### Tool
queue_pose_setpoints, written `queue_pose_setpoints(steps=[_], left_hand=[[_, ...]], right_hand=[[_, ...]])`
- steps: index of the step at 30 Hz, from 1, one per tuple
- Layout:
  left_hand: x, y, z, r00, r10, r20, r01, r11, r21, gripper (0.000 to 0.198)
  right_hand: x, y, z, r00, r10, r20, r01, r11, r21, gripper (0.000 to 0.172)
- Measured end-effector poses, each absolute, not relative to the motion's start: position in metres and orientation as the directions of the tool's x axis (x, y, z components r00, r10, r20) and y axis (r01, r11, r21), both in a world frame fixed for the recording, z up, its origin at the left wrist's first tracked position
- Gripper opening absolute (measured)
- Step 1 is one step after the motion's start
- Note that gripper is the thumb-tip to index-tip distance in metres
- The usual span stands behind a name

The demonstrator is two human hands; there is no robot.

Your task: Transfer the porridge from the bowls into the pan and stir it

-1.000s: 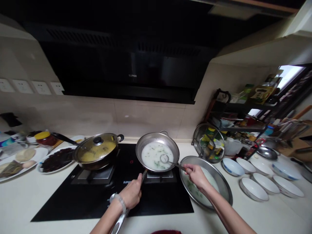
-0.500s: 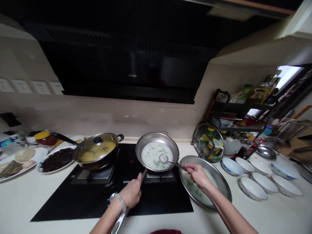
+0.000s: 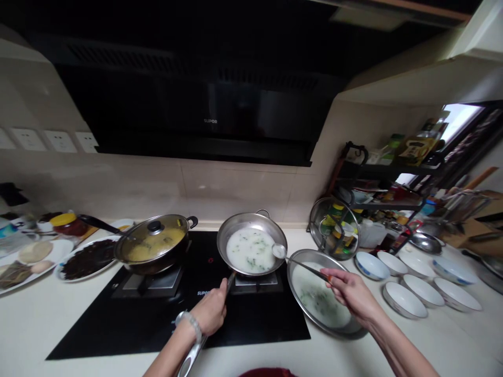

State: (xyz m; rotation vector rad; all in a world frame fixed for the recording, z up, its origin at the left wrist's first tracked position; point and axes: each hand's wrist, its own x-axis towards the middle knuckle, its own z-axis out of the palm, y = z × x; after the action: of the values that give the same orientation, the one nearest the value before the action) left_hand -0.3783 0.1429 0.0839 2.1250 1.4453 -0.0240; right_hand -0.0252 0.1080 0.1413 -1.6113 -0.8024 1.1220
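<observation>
My left hand point(image 3: 212, 310) is closed around the long handle of a steel pan point(image 3: 227, 226) on the right burner. White soupy food point(image 3: 251, 250) with green bits lies in this pan. In my right hand point(image 3: 349, 293) is the handle of a ladle point(image 3: 280, 252), its bowl over the pan's right rim and seemingly filled with white liquid. Below my right hand, a wide steel basin point(image 3: 301, 260) on the counter holds more of the same white, green-flecked liquid; the hand covers part of its right side.
A lidded pan point(image 3: 155, 243) sits on the left burner. Plates of food, among them one with dark pieces point(image 3: 88, 259), stand at the left. Several white bowls point(image 3: 404, 300) line the right counter. A glass lid point(image 3: 334, 228) leans by the spice rack point(image 3: 385, 201).
My right hand has moved right, drawing the ladle from the middle of the pan to its right rim. The left hand still grips the pan handle. The view has shifted slightly.
</observation>
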Motion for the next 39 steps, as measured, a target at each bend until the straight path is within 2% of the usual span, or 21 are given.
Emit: queue_pose_setpoints(steps=[5,7,9,11,14,16,18,20,23,26,29,34,39], left_hand=[[-0.378,0.142,0.086,0.423,0.848,-0.32,0.866,-0.274,0.419,0.074],[-0.378,0.141,0.087,0.417,0.847,-0.329,0.869,-0.267,0.415,0.074],[-0.378,0.141,0.087,0.414,0.848,-0.331,0.871,-0.263,0.415,0.074],[-0.379,0.141,0.086,0.418,0.851,-0.319,0.869,-0.272,0.415,0.073],[-0.379,0.141,0.085,0.43,0.849,-0.307,0.86,-0.282,0.425,0.073],[-0.379,0.142,0.085,0.43,0.849,-0.308,0.857,-0.276,0.436,0.074],[-0.378,0.142,0.084,0.426,0.852,-0.305,0.857,-0.271,0.439,0.074],[-0.378,0.143,0.084,0.422,0.854,-0.305,0.857,-0.266,0.44,0.074],[-0.378,0.143,0.085,0.421,0.851,-0.313,0.862,-0.267,0.431,0.073],[-0.378,0.142,0.085,0.41,0.852,-0.325,0.874,-0.265,0.407,0.073],[-0.378,0.142,0.084,0.409,0.856,-0.318,0.872,-0.264,0.413,0.073],[-0.379,0.143,0.082,0.424,0.853,-0.303,0.859,-0.272,0.433,0.074],[-0.379,0.143,0.082,0.42,0.857,-0.297,0.861,-0.273,0.43,0.076]], right_hand=[[0.015,0.081,0.133,0.483,0.832,-0.274,0.049,-0.338,-0.94,0.046],[0.03,0.074,0.122,0.518,0.827,-0.22,0.173,-0.353,-0.919,0.043],[0.042,0.068,0.107,0.53,0.84,-0.117,0.366,-0.351,-0.862,0.036],[0.05,0.062,0.089,0.494,0.869,0.017,0.589,-0.32,-0.742,0.032],[0.054,0.05,0.057,0.318,0.934,0.164,0.851,-0.205,-0.484,0.039],[0.054,0.04,0.04,0.214,0.962,0.172,0.935,-0.15,-0.322,0.051],[0.054,0.034,0.03,0.185,0.969,0.16,0.964,-0.148,-0.222,0.06],[0.055,0.034,0.031,0.198,0.961,0.195,0.959,-0.148,-0.243,0.056],[0.054,0.042,0.053,0.34,0.904,0.259,0.866,-0.193,-0.461,0.04],[0.043,0.055,0.084,0.53,0.837,0.135,0.632,-0.283,-0.722,0.04],[0.018,0.068,0.108,0.514,0.856,0.049,0.475,-0.237,-0.848,0.047],[-0.034,0.099,0.123,0.301,0.948,0.106,0.523,-0.071,-0.849,0.038],[-0.072,0.132,0.117,-0.012,0.974,0.226,0.726,0.164,-0.668,0.034]])
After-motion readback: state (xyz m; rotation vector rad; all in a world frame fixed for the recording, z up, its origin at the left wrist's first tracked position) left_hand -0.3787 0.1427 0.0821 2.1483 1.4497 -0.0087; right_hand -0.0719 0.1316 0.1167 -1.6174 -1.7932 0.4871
